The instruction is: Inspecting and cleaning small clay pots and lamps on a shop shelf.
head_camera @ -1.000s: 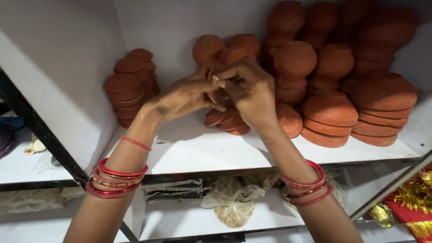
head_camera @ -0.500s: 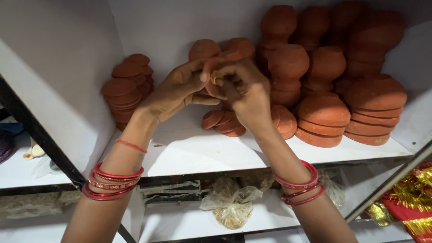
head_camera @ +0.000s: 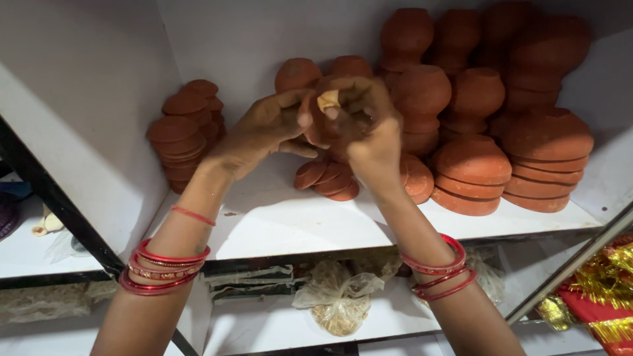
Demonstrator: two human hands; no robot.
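Note:
My left hand and my right hand meet above the white shelf, both closed around a small red-brown clay pot. A small pale bit shows at the fingertips on top of it; what it is I cannot tell. The right hand is blurred by motion. Both wrists wear red bangles. Just below the hands lies a short pile of small clay dishes.
Stacked clay lids stand at the left wall. Round clay pots and stacked clay bowls fill the back right. A knotted plastic bag lies on the lower shelf. Gold tinsel on red cloth is at the lower right.
Both hands have risen slightly with the clay pot, and the right hand's fingers have curled over its top, where a pale bit now shows.

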